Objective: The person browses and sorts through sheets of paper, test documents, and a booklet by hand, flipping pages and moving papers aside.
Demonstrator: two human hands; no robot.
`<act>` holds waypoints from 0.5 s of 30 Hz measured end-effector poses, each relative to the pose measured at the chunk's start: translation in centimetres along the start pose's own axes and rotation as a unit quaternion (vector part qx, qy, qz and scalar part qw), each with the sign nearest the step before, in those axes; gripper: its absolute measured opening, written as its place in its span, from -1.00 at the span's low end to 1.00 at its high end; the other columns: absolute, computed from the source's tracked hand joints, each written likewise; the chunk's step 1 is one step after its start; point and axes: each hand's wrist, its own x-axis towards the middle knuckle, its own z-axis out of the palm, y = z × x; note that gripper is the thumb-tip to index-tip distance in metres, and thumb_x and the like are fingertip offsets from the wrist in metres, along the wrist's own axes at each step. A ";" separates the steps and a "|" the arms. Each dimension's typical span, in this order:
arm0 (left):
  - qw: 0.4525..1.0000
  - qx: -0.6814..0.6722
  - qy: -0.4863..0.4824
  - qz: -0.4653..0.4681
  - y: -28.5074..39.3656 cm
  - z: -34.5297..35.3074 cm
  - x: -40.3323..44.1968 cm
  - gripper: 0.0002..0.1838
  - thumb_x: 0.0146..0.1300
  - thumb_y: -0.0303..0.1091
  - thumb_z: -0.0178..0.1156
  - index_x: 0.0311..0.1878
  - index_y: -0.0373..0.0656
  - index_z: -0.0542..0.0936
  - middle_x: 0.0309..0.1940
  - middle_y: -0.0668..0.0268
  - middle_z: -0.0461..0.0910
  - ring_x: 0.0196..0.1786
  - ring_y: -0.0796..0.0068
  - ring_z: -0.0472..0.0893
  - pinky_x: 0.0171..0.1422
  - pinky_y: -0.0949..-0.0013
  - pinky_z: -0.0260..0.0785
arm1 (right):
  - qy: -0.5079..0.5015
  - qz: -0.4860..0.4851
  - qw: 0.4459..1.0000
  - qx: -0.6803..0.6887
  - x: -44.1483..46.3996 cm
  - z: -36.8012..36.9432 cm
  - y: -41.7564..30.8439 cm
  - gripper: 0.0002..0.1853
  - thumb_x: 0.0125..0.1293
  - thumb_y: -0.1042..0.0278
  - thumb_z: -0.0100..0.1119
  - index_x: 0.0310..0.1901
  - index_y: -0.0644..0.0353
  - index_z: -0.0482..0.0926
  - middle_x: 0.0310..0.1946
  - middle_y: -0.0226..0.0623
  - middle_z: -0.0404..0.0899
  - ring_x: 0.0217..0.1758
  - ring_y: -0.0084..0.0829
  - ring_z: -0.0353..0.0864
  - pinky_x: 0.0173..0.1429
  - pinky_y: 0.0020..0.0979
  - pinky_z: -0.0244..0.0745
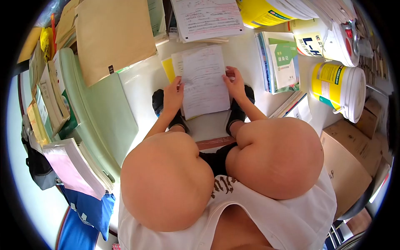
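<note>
Between my feet I hold a stack of printed paper sheets by its two sides, just above the floor. My left hand pinches the left edge, thumb on top. On the right edge, the thumb of my right hand presses the top sheet, its fingers curled at the side and partly under it. Print and handwriting cover the top sheet, too small to read. A yellow sheet sticks out behind the stack on the left. My dark shoes flank the papers.
Marked papers lie ahead, beside a large brown envelope. Books and a yellow-and-white bucket stand at the right, with a cardboard box nearer me. On the left are a pale green case and more paper stacks.
</note>
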 end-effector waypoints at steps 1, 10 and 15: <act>0.999 0.046 0.004 -0.006 -0.2 -0.5 0.0 -0.71 0.39 -0.48 0.26 0.14 -0.30 0.56 -0.12 -0.08 0.74 -0.17 0.06 0.78 -0.07 0.23 0.59 | 0.003 -0.008 1.000 0.013 0.1 -0.3 0.2 -0.54 0.35 0.42 0.36 0.26 0.22 0.52 0.15 -0.09 0.60 0.06 -0.32 0.68 0.11 -0.27 0.65; 0.972 -0.224 -0.057 -0.046 0.3 -2.9 -0.6 -0.81 0.47 -0.52 0.21 0.09 -0.31 0.57 -0.20 0.30 0.69 -0.17 0.63 0.61 -0.03 0.45 0.47 | -0.101 -0.003 0.983 0.156 -0.6 -2.9 -3.0 -0.56 0.43 0.34 0.31 0.26 0.29 0.51 0.10 -0.22 0.66 0.10 -0.44 0.64 0.22 -0.36 0.54; 0.962 -0.265 -0.057 -0.017 6.6 -6.5 0.9 -0.76 0.48 -0.56 0.18 0.16 -0.29 0.54 -0.17 0.34 0.67 -0.14 0.65 0.60 0.02 0.51 0.44 | -0.091 -0.048 0.979 0.178 -1.7 -4.3 -10.2 -0.66 0.52 0.34 0.23 0.20 0.34 0.54 -0.06 -0.33 0.70 0.01 -0.61 0.59 0.14 -0.47 0.51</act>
